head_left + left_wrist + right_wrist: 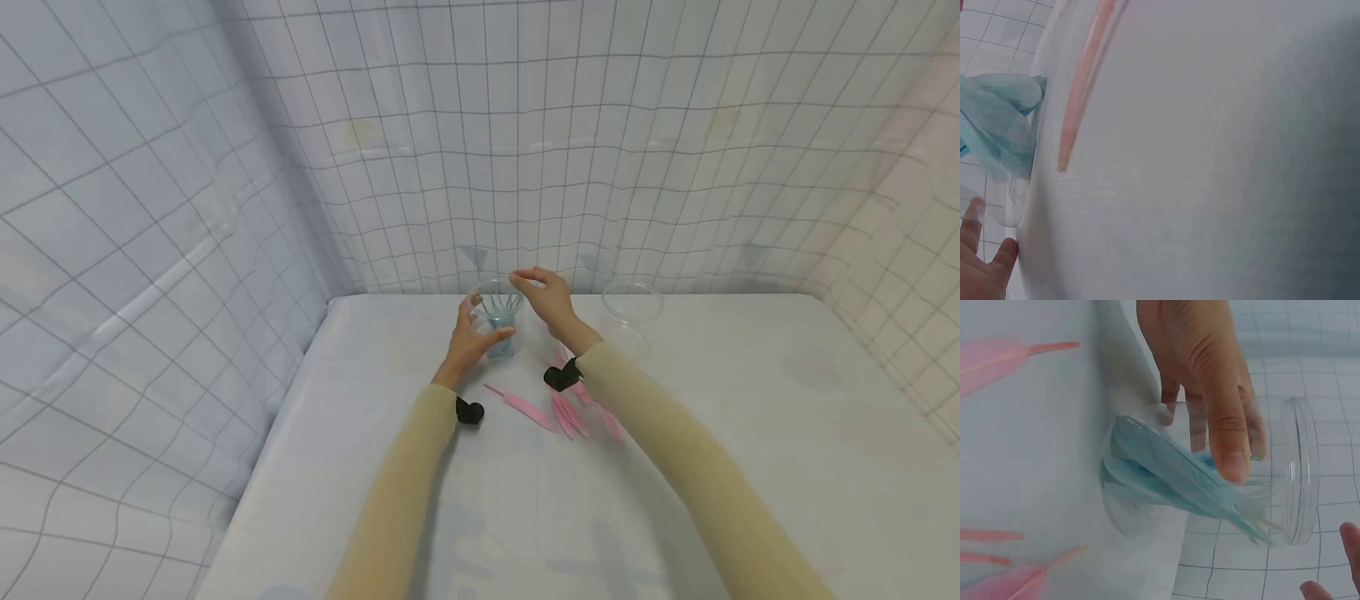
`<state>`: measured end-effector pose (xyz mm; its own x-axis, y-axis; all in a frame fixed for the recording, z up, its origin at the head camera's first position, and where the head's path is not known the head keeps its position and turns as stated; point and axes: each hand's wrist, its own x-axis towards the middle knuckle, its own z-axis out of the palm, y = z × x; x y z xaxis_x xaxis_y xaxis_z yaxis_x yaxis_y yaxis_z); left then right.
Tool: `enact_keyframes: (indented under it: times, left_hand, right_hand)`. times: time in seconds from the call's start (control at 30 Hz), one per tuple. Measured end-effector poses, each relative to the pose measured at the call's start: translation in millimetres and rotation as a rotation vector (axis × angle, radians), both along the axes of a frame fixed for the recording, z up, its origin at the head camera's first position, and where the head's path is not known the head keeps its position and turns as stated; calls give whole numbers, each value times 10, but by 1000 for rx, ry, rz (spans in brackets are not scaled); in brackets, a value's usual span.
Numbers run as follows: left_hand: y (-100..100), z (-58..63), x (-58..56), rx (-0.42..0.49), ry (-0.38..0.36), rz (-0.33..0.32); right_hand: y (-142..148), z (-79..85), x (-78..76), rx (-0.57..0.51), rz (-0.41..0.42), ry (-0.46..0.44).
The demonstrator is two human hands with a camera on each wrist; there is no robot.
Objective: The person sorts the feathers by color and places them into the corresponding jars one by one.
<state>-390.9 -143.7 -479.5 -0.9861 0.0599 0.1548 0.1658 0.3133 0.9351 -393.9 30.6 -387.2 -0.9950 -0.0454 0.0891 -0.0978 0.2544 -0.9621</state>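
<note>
A clear round jar (1300, 469) with several blue feathers (1166, 465) in it stands toward the back of the white table, quills up toward its mouth. My left hand (467, 340) grips the jar's side, thumb across the front; the right wrist view shows these fingers round the wall. Beside the rim is my right hand (551, 300), its fingers apart and holding nothing; two of its fingertips (1352, 547) appear just beyond the mouth in the right wrist view. In front of the jar lies a pink feather (528, 410), with several more pink feathers (568, 415) to its right.
Another clear round container (632, 302) stands at the back, right of my right hand. A white grid-lined curtain (540, 167) rises behind the table (750, 400) and along its sides. My right forearm passes over some pink feathers.
</note>
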Motion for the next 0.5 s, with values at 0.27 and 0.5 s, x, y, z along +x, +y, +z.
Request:
enact_keyframes:
  times: [0.27, 0.5]
  left_hand:
    - [-5, 0, -78, 12, 2, -14]
    - [-38, 38, -101, 14, 11, -17]
  right_hand:
    - [283, -6, 64, 19, -1, 27]
    - [545, 111, 221, 18, -10, 236]
